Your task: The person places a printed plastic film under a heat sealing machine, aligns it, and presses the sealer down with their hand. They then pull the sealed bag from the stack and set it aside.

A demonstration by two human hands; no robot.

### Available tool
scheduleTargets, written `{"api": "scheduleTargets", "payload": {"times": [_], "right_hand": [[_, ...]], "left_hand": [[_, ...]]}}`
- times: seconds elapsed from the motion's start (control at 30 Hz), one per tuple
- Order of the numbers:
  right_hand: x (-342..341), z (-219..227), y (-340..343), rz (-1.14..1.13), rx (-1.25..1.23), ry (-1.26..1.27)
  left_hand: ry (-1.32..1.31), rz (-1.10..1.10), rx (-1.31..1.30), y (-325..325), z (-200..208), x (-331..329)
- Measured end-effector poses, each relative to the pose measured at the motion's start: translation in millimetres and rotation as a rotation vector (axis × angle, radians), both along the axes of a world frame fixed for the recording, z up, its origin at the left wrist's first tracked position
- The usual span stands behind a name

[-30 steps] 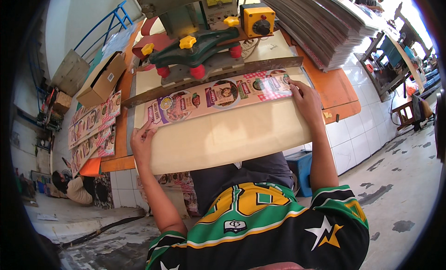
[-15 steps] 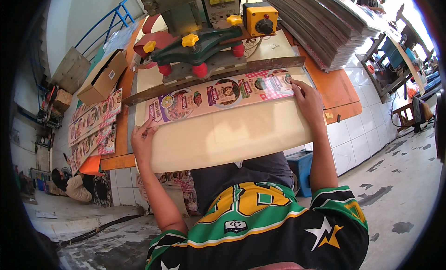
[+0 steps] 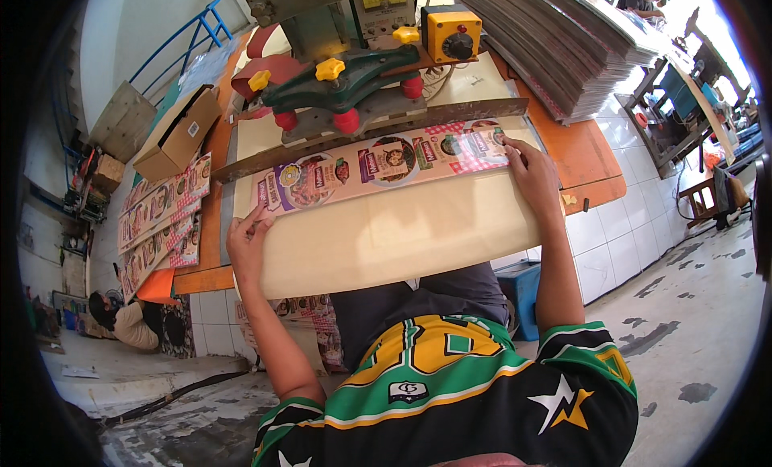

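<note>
A long printed plastic sheet [image 3: 354, 171], pink with food pictures and red checks, lies flat along the upright metal strip [image 3: 474, 111] of a press. My left hand [image 3: 248, 246] has its thumb and index finger at the sheet's left end. At the right end, my right hand [image 3: 532, 176] grips the edge between thumb and curled fingers. Under the sheet a cream-coloured cover [image 3: 394, 234] bends down over the table's front edge. Just beyond stands the green press head [image 3: 342, 85] with yellow knobs and red feet, raised above the metal strip.
Printed sheets [image 3: 161, 214] lie in a loose pile at left, beside an open cardboard box [image 3: 177, 133]. A tall stack of flat sheets [image 3: 555, 49] stands at back right. A yellow control box [image 3: 450, 34] sits by the press. Another person [image 3: 133, 318] crouches at lower left.
</note>
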State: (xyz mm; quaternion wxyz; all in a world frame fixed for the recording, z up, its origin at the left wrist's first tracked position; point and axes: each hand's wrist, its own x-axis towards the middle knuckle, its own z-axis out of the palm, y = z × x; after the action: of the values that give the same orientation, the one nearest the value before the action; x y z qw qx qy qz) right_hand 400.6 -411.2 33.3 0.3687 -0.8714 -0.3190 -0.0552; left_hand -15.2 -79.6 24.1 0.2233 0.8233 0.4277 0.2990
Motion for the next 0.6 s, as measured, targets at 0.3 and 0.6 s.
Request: {"api": "scheduleTargets", "payload": {"times": [0.3,0.6], "right_hand": [[1.0,-2.6,0.2,0.009,0.023,-0.005],[1.5,-3.8,-0.2,0.012,0.023,-0.011]], "left_hand": [[0.003,0.005,0.001,1.6,-1.5,-0.6],[-0.006,-0.004,0.012,1.2,-1.3,-0.5]]}}
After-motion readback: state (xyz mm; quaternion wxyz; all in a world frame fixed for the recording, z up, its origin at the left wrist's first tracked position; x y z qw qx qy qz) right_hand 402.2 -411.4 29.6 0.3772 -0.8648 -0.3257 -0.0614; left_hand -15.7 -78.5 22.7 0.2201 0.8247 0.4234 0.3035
